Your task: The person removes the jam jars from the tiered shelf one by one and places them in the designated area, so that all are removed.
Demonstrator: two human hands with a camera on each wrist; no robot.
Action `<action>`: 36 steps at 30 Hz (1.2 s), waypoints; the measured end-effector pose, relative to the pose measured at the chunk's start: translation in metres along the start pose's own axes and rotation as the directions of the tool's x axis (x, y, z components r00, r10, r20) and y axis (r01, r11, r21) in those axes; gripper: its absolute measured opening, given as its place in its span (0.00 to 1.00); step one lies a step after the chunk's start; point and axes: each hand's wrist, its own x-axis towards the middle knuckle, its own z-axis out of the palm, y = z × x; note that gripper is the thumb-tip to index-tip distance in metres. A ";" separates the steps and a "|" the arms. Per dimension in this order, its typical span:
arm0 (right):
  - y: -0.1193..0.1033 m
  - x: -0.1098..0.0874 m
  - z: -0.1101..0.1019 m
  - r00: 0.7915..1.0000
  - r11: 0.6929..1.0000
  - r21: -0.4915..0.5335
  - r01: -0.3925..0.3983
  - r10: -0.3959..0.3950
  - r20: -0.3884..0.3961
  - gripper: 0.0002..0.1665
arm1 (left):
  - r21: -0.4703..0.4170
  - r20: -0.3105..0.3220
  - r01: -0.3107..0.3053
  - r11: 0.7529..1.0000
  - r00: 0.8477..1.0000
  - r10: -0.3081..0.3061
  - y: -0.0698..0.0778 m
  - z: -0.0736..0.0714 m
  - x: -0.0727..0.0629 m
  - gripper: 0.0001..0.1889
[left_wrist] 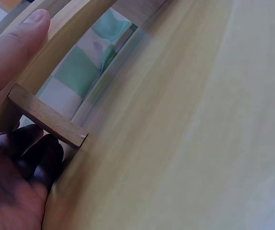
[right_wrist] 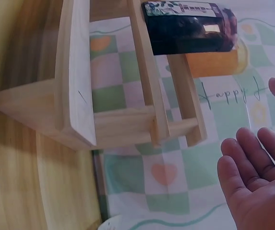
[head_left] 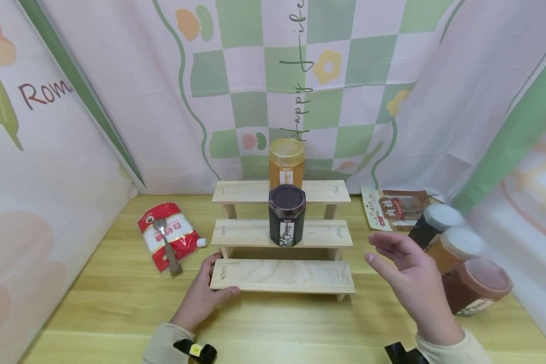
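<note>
A three-step wooden display shelf [head_left: 282,275] stands on the table. My left hand [head_left: 205,293] grips the left end of its lowest step, thumb on the top board and fingers curled under and around the side, as the left wrist view shows. On the middle step is a dark jar [head_left: 287,215], upright; a yellow-orange jar [head_left: 286,162] sits on the top step behind it. My right hand [head_left: 411,280] is raised to the right of the shelf, fingers extended and thumb apart, holding nothing. In the right wrist view its palm [right_wrist: 267,203] is bare.
At right, beside my right hand, are a black jar with a white lid [head_left: 437,222], an amber jar [head_left: 457,247] and a reddish-brown jar [head_left: 475,285]. A brown food packet [head_left: 396,210] lies behind them. Left of the shelf, a spoon [head_left: 168,247] rests on a red-white sugar pouch [head_left: 182,235].
</note>
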 end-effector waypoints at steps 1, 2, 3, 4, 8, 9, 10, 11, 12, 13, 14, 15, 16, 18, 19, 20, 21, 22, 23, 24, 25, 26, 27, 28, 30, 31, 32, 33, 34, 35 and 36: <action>0.000 0.001 0.002 1.000 1.000 0.003 0.005 -0.005 0.009 0.23 | 0.001 0.000 -0.001 1.000 1.000 0.001 0.000 0.000 0.000 0.55; -0.001 0.002 0.004 1.000 1.000 0.005 0.009 -0.009 0.017 0.23 | 0.005 -0.001 -0.002 1.000 1.000 0.002 0.000 0.000 0.000 0.55; -0.001 0.004 0.006 1.000 1.000 0.007 0.013 -0.013 0.024 0.22 | 0.005 -0.002 0.001 1.000 1.000 -0.001 0.000 0.000 0.000 0.55; -0.001 0.005 0.008 0.999 1.000 0.005 0.018 -0.018 0.031 0.23 | 0.010 -0.003 0.001 1.000 1.000 -0.001 0.000 0.000 -0.001 0.55; -0.003 0.010 0.017 0.998 1.000 0.019 0.023 -0.024 0.063 0.23 | 0.016 -0.004 0.008 1.000 1.000 -0.008 0.001 -0.001 -0.001 0.55; -0.004 0.011 0.019 0.997 1.000 0.023 0.021 -0.023 0.073 0.24 | 0.016 -0.003 0.010 1.000 1.000 -0.010 0.001 -0.001 -0.001 0.54; -0.005 0.012 0.021 0.996 1.000 0.025 0.016 -0.019 0.087 0.25 | 0.020 -0.003 0.010 1.000 1.000 -0.010 0.002 -0.001 -0.001 0.54; -0.005 0.014 0.023 0.995 0.999 0.032 0.012 -0.015 0.100 0.25 | 0.021 -0.004 0.011 1.000 1.000 -0.011 0.002 -0.001 -0.001 0.54; -0.006 0.015 0.025 0.994 0.999 0.033 0.010 -0.013 0.112 0.26 | 0.022 -0.003 0.012 1.000 1.000 -0.012 0.002 -0.001 -0.001 0.54; -0.007 0.017 0.027 0.992 0.999 0.031 0.007 -0.011 0.126 0.27 | 0.022 -0.002 0.012 1.000 1.000 -0.012 0.001 -0.001 -0.001 0.54; -0.007 0.019 0.029 0.990 0.999 0.032 0.003 -0.008 0.139 0.27 | 0.021 -0.003 0.012 1.000 1.000 -0.012 0.001 -0.001 -0.001 0.54; -0.007 0.021 0.032 0.989 0.999 0.032 0.000 -0.004 0.151 0.28 | 0.019 -0.003 0.012 1.000 1.000 -0.012 0.001 -0.001 -0.001 0.54; -0.007 0.023 0.034 0.987 1.000 0.027 -0.005 0.000 0.162 0.29 | 0.020 -0.004 0.010 1.000 1.000 -0.010 0.001 -0.001 -0.001 0.54; -0.007 0.027 0.038 0.984 1.000 0.023 -0.015 0.011 0.180 0.30 | 0.017 -0.004 0.009 1.000 1.000 -0.009 0.000 -0.001 -0.001 0.54; -0.007 0.029 0.041 0.981 0.999 0.022 -0.024 0.019 0.191 0.31 | 0.017 -0.005 0.008 1.000 1.000 -0.008 0.000 -0.002 -0.001 0.54; -0.007 0.031 0.043 0.979 0.999 0.019 -0.034 0.030 0.201 0.31 | 0.016 -0.005 0.007 1.000 1.000 -0.007 0.000 -0.002 -0.001 0.54; -0.007 0.033 0.046 0.977 0.999 0.016 -0.043 0.039 0.210 0.32 | 0.015 -0.004 0.006 1.000 1.000 -0.006 0.000 -0.002 -0.001 0.54; -0.007 0.034 0.048 0.974 0.998 0.015 -0.053 0.049 0.221 0.33 | 0.014 -0.004 0.005 1.000 1.000 -0.005 0.000 -0.002 -0.001 0.54; -0.007 0.036 0.050 0.972 0.998 0.019 -0.057 0.051 0.229 0.33 | 0.012 -0.002 0.005 1.000 1.000 -0.005 0.000 -0.002 -0.001 0.54; -0.007 0.038 0.053 0.969 0.998 0.024 -0.064 0.056 0.239 0.34 | 0.011 0.000 0.002 1.000 1.000 -0.002 0.000 -0.002 -0.001 0.54; -0.007 0.039 0.055 0.967 0.997 0.026 -0.069 0.060 0.247 0.35 | 0.010 0.002 0.000 1.000 1.000 0.000 0.000 -0.002 -0.001 0.54; -0.008 0.041 0.058 0.965 0.997 0.029 -0.072 0.063 0.253 0.36 | 0.007 0.004 -0.001 1.000 1.000 0.000 0.000 -0.002 -0.001 0.54; -0.008 0.042 0.060 0.964 0.997 0.033 -0.074 0.063 0.258 0.36 | 0.008 0.004 -0.002 1.000 1.000 0.002 -0.001 -0.002 -0.001 0.54; -0.008 0.044 0.062 0.963 0.997 0.036 -0.075 0.063 0.262 0.37 | 0.006 0.005 -0.002 1.000 1.000 0.002 -0.001 -0.002 0.000 0.54; -0.009 0.047 0.067 0.962 0.996 0.048 -0.075 0.059 0.266 0.37 | 0.008 0.006 -0.006 1.000 1.000 0.006 -0.002 -0.002 -0.001 0.54; -0.009 0.048 0.069 0.962 0.996 0.056 -0.076 0.058 0.267 0.38 | 0.010 0.006 -0.006 1.000 1.000 0.006 -0.002 -0.002 -0.001 0.54; -0.009 0.049 0.070 0.962 0.995 0.066 -0.079 0.059 0.268 0.38 | 0.010 0.005 -0.003 1.000 1.000 0.003 -0.002 -0.002 0.000 0.55; -0.009 0.050 0.072 0.961 0.994 0.075 -0.083 0.060 0.270 0.38 | 0.011 0.006 -0.003 1.000 1.000 0.003 -0.001 -0.002 0.000 0.55; -0.009 0.051 0.074 0.960 0.992 0.087 -0.089 0.062 0.274 0.39 | 0.010 0.007 -0.002 1.000 1.000 0.002 -0.001 -0.002 -0.001 0.55; -0.009 0.052 0.075 0.958 0.991 0.096 -0.097 0.067 0.278 0.39 | 0.012 0.008 -0.002 1.000 1.000 0.002 -0.001 -0.002 -0.001 0.55; -0.009 0.053 0.077 0.956 0.989 0.102 -0.106 0.074 0.283 0.40 | 0.010 0.007 0.000 1.000 1.000 0.000 -0.001 -0.002 -0.001 0.55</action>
